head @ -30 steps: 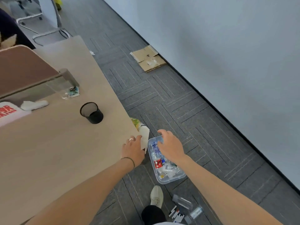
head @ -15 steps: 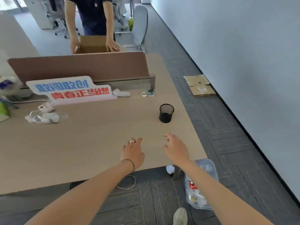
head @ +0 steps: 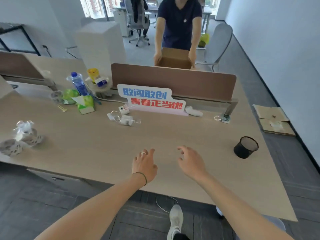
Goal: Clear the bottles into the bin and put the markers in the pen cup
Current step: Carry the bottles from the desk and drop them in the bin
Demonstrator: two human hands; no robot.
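My left hand (head: 144,164) and my right hand (head: 191,161) hover side by side over the bare middle of the wooden desk (head: 97,144), both empty with fingers spread. A black mesh pen cup (head: 245,147) stands on the desk to the right of my right hand. A clear water bottle with a blue label (head: 78,84) stands upright at the back left among clutter. Crushed clear plastic bottles (head: 26,131) lie at the desk's left edge. No markers are visible.
A slogan sign (head: 150,99) leans on the brown divider (head: 173,80). Green tissue packs (head: 84,103) and small chargers (head: 124,118) lie near it. A person beyond the divider holds a cardboard box (head: 174,59). Flattened cardboard (head: 273,120) lies on the floor at right.
My view swung up and left from the floor bin to the desk. My right hand left the clear bin of bottles; both hands now hang over the desk top.
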